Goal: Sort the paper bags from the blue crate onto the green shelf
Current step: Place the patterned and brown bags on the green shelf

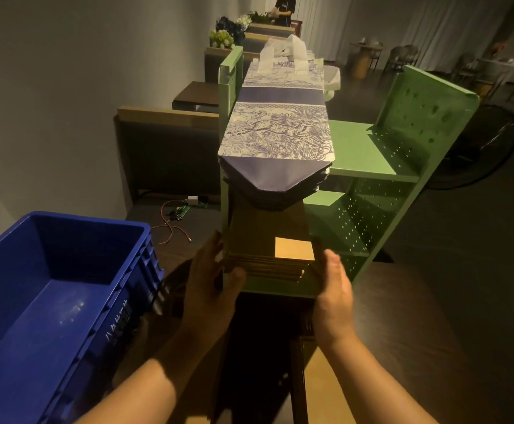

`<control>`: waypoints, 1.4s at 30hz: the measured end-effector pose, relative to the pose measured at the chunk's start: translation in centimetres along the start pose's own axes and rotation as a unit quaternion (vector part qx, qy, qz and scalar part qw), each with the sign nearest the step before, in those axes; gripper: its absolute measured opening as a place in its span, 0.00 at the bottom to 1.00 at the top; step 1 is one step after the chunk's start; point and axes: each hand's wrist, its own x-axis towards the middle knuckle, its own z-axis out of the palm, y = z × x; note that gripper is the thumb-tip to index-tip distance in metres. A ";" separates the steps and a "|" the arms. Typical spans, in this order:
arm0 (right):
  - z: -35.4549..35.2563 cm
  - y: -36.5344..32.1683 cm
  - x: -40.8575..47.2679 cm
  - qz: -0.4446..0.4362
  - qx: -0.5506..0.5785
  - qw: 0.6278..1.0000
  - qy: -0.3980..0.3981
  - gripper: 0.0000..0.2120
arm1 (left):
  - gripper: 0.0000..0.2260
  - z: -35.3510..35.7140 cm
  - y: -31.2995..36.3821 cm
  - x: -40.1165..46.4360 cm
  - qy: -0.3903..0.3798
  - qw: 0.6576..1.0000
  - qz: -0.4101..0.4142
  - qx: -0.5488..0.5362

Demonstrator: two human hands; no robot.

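L hand (211, 283) & R hand (332, 289) grip brown bag stack (268, 240) sides on green shelf (356, 148)

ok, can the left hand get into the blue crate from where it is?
Probably yes. The left hand holds the brown bag stack on the green shelf, and the blue crate sits open-topped just beside it, nothing between. It must let go first.
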 end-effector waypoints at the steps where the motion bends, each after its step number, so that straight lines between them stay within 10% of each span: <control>1: 0.1 -0.6 0.6 -0.002 0.016 1.000 0.018 0.29 | 0.26 0.2 0.2 -0.1 0.029 0.999 -0.020 -0.041; 12: 2.0 -5.4 8.5 0.178 0.025 0.982 -0.051 0.09 | 0.15 1.8 1.7 2.3 0.042 0.987 -0.107 -0.108; 28: 3.0 -5.7 11.7 0.177 0.082 0.980 -0.044 0.42 | 0.13 1.5 1.7 2.5 0.064 0.982 -0.126 -0.127; 42: 1.8 -5.5 9.0 0.161 0.024 0.982 -0.092 0.27 | 0.18 1.5 0.7 2.4 0.068 0.970 -0.161 -0.167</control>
